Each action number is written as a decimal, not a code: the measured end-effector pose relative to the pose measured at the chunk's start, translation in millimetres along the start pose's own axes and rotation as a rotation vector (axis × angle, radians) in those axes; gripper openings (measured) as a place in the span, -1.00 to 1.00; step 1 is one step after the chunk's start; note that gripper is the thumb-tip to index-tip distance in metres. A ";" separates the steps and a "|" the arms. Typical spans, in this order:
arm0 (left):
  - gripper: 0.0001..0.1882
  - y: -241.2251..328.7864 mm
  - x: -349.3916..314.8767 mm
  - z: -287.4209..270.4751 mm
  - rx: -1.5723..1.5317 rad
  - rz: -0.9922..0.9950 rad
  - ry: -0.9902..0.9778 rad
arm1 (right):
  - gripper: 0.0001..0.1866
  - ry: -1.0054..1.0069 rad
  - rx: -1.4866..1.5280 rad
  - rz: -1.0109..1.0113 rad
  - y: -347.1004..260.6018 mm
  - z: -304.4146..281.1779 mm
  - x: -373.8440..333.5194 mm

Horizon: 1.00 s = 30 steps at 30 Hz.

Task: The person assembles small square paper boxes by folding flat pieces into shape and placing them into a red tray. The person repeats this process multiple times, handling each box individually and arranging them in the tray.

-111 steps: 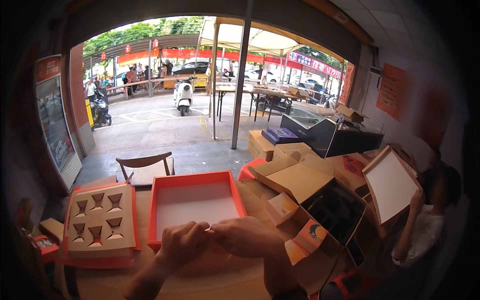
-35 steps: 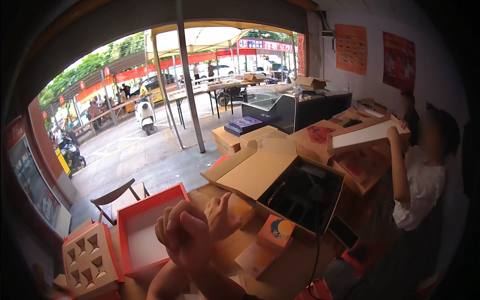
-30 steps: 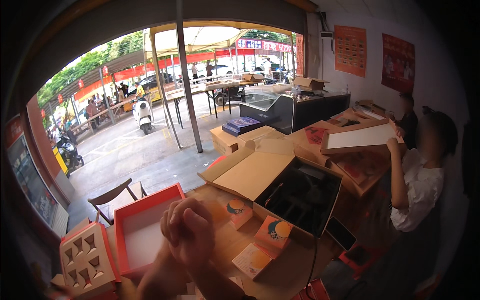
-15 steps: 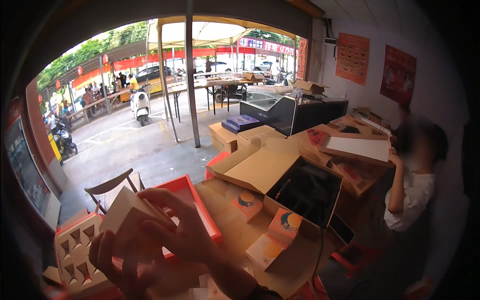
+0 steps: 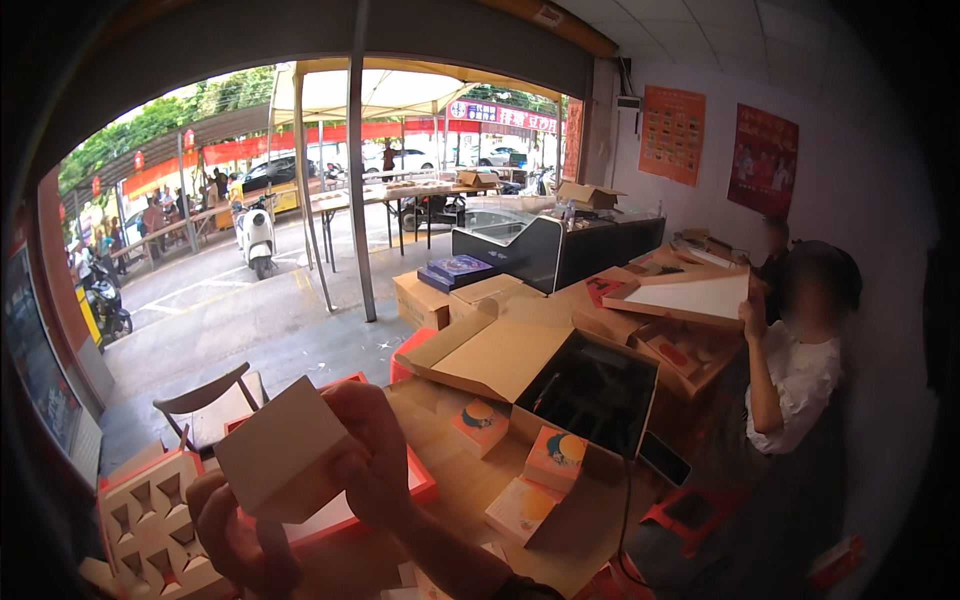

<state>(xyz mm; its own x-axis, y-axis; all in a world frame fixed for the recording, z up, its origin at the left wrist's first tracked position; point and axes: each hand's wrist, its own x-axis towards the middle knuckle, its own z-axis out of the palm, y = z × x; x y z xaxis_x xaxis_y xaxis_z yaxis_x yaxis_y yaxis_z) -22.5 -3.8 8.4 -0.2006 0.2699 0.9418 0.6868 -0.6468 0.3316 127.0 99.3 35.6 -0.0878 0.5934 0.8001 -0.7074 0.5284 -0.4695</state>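
A small, plain beige cardboard box is held up and tilted between my hands, above the near left of the table. My right hand grips its right side with bent fingers. My left hand curls around the lower left of the box, and part of it is in shadow. Behind and below the box lies a shallow red-rimmed box with a pale inside, partly covered by my hands. Left of my left hand is a tray with several cut-out compartments.
Three small orange printed boxes sit on the wooden table. Beyond them stands an opened cardboard box with a dark inside. A phone lies beside it. At the right, a person holds a large shallow box. A chair stands at the left.
My hands have turned the small box, so a broad plain face shows now. My right fingers have moved round to its right side. The whole view has shifted slightly.
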 end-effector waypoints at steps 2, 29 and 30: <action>-0.29 2.9 5.2 -3.0 -0.052 -0.002 -0.018 | -0.30 -0.025 -0.004 0.019 -1.5 1.3 0.9; -0.20 6.3 33.9 18.8 -0.310 -0.218 0.101 | -0.21 -0.257 -0.350 0.175 -12.8 17.5 5.1; -0.19 5.1 34.6 15.0 -0.282 -0.186 0.025 | -0.23 -0.260 -0.398 0.201 -15.0 16.6 6.9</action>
<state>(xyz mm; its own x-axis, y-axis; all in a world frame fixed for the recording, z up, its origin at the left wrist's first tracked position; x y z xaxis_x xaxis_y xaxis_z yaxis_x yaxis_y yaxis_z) -15.5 12.9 41.9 -0.3239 0.3861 0.8637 0.4175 -0.7609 0.4968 125.3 85.3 54.4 -0.4018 0.5633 0.7220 -0.3415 0.6394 -0.6889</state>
